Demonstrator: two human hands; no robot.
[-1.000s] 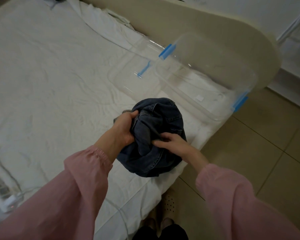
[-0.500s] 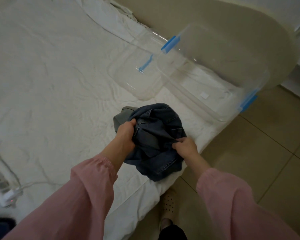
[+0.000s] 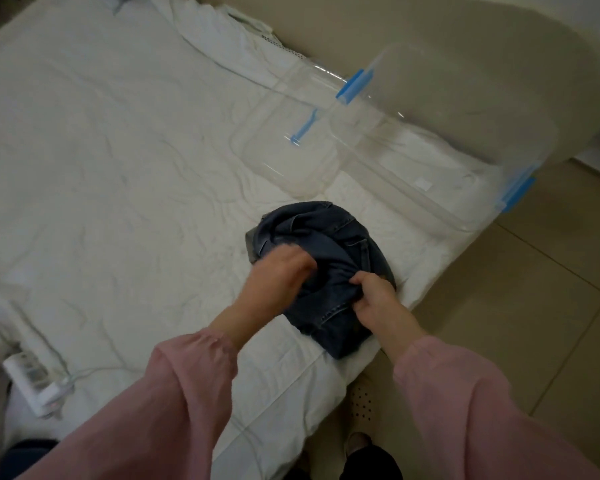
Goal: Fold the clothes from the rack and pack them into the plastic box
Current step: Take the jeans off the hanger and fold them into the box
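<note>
A bundled pair of dark blue jeans [image 3: 326, 233] lies on the white bed near its right edge. My left hand [image 3: 274, 275] is blurred and sits on the left side of the bundle, its fingers curled into the denim. My right hand [image 3: 374, 292] pinches a fold of the jeans at the bundle's right side. Behind the jeans stands the clear plastic box [image 3: 413, 157] with blue clips, and its lid [image 3: 281, 157] lies flat on the bed beside it. Both arms wear pink sleeves.
The white sheet [image 3: 101, 168] covers the bed to the left. A white power strip [image 3: 32, 382] with a cable lies at the bed's near left. A beige headboard [image 3: 465, 46] rises behind the box. Tiled floor [image 3: 534, 306] lies to the right, with my feet below.
The jeans bundle has come down onto the bed and both hands have shifted their hold on it. The view has tilted, so the box appears farther right.
</note>
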